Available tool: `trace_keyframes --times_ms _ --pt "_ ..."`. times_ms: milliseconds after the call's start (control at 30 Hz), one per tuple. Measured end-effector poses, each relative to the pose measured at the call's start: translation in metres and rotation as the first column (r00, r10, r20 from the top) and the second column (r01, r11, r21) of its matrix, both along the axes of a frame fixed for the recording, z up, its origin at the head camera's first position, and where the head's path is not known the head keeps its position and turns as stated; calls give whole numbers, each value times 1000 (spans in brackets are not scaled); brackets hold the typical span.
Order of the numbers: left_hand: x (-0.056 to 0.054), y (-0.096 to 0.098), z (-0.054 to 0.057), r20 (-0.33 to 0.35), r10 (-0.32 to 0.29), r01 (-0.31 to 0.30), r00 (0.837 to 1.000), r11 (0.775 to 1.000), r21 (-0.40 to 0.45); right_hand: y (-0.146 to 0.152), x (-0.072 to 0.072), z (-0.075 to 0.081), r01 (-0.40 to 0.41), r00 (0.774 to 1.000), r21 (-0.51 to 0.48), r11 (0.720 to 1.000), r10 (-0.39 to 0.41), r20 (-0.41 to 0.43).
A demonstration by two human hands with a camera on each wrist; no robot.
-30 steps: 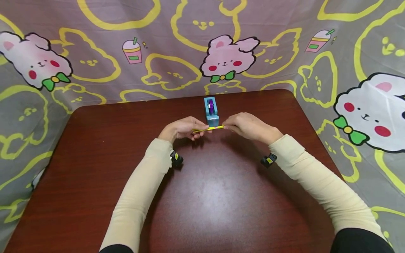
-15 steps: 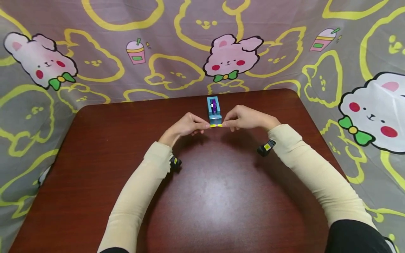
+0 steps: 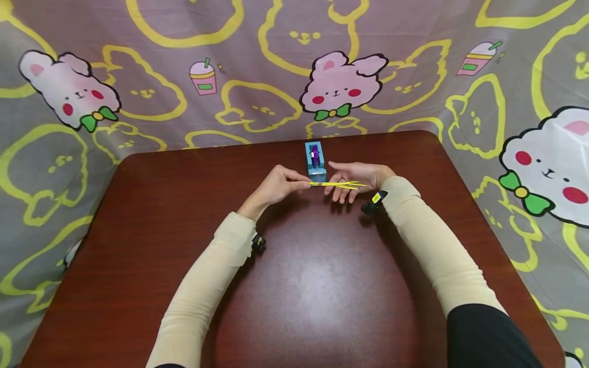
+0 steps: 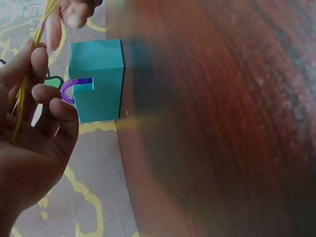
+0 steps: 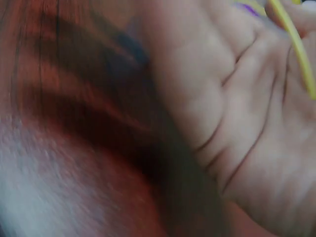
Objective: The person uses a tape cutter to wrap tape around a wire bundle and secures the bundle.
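My left hand (image 3: 277,185) pinches a bundle of thin yellow strands (image 3: 338,184) between thumb and fingers. In the left wrist view a small pinkish-purple patch (image 4: 42,23) shows on the bundle, just beyond the fingertips. The strands fan out to the right, over my right hand (image 3: 353,179), whose palm is turned up and fingers are spread. The right wrist view catches one strand (image 5: 295,47) crossing near that palm. Right behind the bundle stands a light-blue tape dispenser (image 4: 101,57) carrying a purple roll of tape (image 3: 315,154).
A dark red-brown table (image 3: 313,286) lies under both hands, with rounded far corners. Patterned cloth (image 3: 257,46) hangs close behind its back edge and along the sides. Each wrist carries a small black camera (image 3: 374,203).
Both hands pinched the bundle at its middle half a second ago. Since then my right hand has let go and turned palm up, uncovering the spread strands. The left hand keeps its pinch.
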State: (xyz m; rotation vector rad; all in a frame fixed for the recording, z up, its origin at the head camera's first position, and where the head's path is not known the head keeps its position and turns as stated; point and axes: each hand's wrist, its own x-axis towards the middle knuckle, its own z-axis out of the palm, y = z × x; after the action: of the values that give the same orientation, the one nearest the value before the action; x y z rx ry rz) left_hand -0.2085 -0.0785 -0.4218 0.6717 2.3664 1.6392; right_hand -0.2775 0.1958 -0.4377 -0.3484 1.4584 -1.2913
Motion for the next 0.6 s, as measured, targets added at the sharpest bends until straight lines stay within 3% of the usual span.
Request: trace_keyframes --times_ms 300,600 --pt "2 -1 2 -20 32 -32 999 999 -5 -3 3 -11 -63 998 -200 978 56 -39" --pt "2 -1 1 -45 30 -31 999 999 -20 -3 4 -6 -120 992 -223 967 108 -69"
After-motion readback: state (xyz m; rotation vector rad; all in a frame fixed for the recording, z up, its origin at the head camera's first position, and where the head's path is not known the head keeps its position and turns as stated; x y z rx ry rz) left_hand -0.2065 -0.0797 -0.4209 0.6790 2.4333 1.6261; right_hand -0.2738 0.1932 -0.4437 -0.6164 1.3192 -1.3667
